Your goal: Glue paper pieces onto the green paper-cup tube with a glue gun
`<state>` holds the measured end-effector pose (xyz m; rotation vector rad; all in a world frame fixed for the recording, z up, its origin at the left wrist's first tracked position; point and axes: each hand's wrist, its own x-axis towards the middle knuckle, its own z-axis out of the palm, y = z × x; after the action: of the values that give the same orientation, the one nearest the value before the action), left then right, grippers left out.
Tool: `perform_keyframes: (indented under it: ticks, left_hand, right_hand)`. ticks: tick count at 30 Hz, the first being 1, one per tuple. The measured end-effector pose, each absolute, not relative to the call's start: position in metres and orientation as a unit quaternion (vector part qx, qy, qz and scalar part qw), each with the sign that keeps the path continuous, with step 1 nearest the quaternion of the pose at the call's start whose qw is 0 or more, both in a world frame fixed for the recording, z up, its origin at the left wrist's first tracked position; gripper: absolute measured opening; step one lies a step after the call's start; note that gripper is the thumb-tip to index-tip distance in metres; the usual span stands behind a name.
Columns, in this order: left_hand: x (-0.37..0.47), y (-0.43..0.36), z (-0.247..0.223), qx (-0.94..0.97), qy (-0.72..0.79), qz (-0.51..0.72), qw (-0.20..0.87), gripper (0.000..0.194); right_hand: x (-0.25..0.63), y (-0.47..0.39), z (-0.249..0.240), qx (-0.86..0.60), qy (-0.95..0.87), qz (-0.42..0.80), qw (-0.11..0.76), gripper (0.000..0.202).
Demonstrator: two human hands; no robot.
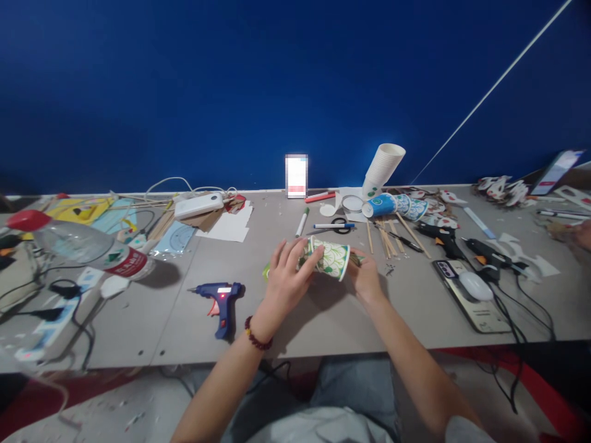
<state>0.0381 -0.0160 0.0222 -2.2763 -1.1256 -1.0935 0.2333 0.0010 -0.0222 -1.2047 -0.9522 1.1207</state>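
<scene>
A white paper cup with a green leaf pattern lies on its side above the table, its rim to the right. My left hand is closed around its left part, fingers over the top. A bright green bit shows beside that hand's fingers, its kind unclear. At the cup's rim, my right hand has its fingers closed around a small dark greenish piece, mostly hidden by the fingers and cup. Left of my hands, a blue hot glue gun lies flat, with a lit red light.
Beyond my hands lie a green marker, scissors, wooden sticks and blue patterned cups. A tilted cup stack rises behind. Phone and black glue guns sit right; bottle and power strip left.
</scene>
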Motion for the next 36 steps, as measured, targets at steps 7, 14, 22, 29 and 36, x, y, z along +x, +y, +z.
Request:
perform_keyframes:
  ticks: [7,14,22,29,36]
  left_hand:
    - [0.036,-0.015,0.023,-0.808,-0.409,-0.384,0.178,0.048]
    - [0.032,-0.014,0.021,-0.799,-0.439,-0.389,0.132,0.055]
    - [0.03,-0.01,0.021,-0.769,-0.477,-0.416,0.089,0.059]
    - [0.028,-0.011,0.02,-0.799,-0.432,-0.399,0.13,0.056]
    - [0.027,-0.014,0.022,-0.814,-0.392,-0.377,0.203,0.047]
  right_hand:
    - [0.232,0.001,-0.021,-0.534,-0.379,0.501,0.566,0.039]
    - [0.231,0.0,-0.015,-0.552,-0.37,0.506,0.55,0.041]
    - [0.231,-0.003,-0.009,-0.521,-0.392,0.54,0.533,0.043]
    - [0.233,-0.001,-0.003,-0.535,-0.361,0.548,0.532,0.037]
    - [0.235,0.0,0.003,-0.494,-0.366,0.594,0.518,0.047]
